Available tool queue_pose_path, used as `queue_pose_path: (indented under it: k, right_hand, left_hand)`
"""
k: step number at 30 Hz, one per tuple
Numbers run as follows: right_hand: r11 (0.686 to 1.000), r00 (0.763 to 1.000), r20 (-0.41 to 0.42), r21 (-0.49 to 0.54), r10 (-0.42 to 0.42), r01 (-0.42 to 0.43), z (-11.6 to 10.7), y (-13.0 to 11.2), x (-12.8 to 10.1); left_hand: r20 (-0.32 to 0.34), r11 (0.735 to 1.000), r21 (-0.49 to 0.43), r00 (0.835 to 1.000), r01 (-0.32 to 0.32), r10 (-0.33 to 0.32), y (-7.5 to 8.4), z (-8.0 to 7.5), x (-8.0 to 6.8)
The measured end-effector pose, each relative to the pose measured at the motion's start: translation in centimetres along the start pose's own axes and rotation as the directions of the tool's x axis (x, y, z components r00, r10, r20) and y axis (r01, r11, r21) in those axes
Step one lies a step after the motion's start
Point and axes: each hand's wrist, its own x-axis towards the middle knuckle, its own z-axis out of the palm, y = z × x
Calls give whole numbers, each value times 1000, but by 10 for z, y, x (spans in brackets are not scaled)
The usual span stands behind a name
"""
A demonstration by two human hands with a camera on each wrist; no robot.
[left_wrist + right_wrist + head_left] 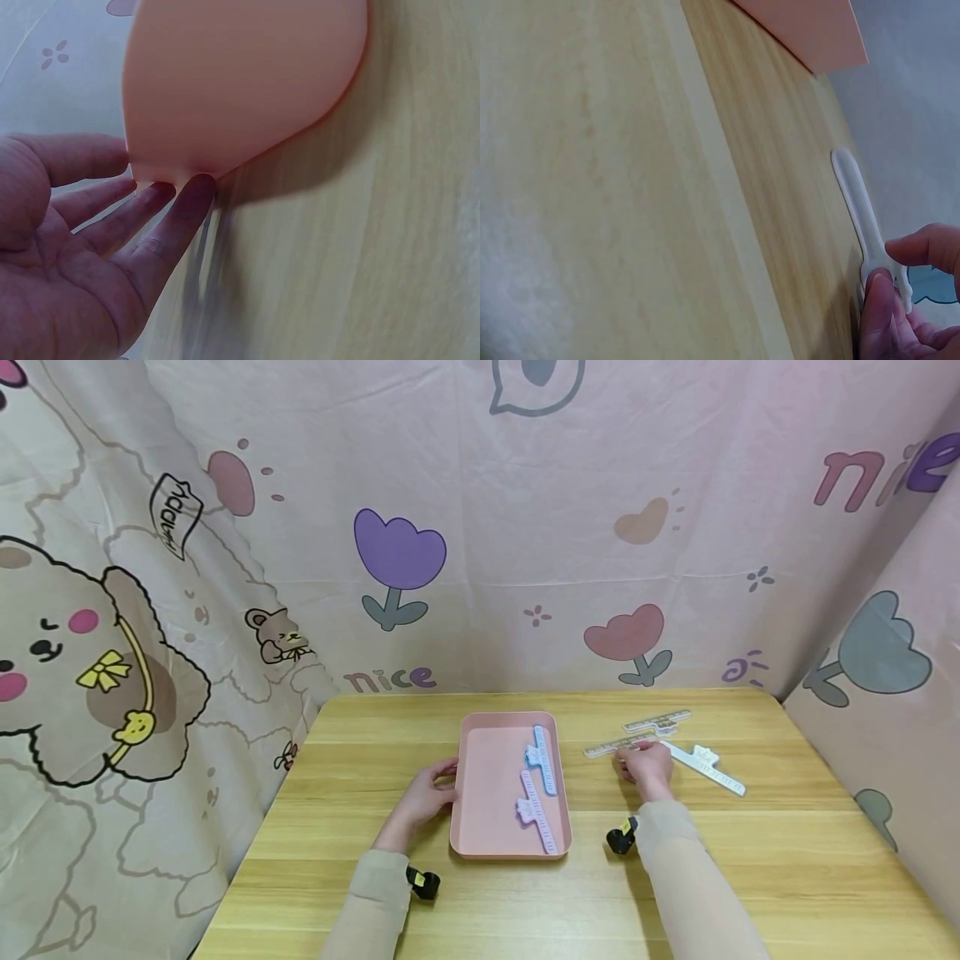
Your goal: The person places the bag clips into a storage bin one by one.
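Observation:
My left hand [422, 795] touches the outer left wall of a pink rectangular tray [489, 785], its fingers fairly straight; in the left wrist view the fingertips [196, 193] meet the tray's wall. A blue ruler clip [545, 762] and a purple ruler clip [538, 814] lie inside along the tray's right side. Right of the tray, my right hand [648, 768] pinches a whitish ruler clip [857, 199] between thumb and finger, by its handle. That clip's long bar lies low over the table, partly hidden by the hand in the head view.
Another whitish ruler clip [657, 722] lies just behind the right hand. A pale blue-white ruler clip [705, 767] slants away to its right. The wooden table [337, 760] backs onto a printed curtain [480, 485]. Each wrist carries a small black camera [621, 837].

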Motion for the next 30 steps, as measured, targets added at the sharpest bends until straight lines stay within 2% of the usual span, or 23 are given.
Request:
queue_pose_path:
  k: [8,24,27,30]
  right_hand:
    - [1000,1000,24,25,0,-1,-2,-2,-5]
    - [999,996,86,21,-34,33,-16,5,-15]
    - [999,994,99,24,-40,38,-19,4,-18]
    - [998,992,113,35,-46,43,-22,3,-21]
  left_hand:
    - [-2,1000,-22,1000,-1,1,0,1,-1]
    - [-9,1000,2,1000,-10,10,0,0,0]
    - [0,1000,-2,1000,-15,15,4,1,-2]
    - [15,1000,-8,1000,-17,17,15,2,-7]
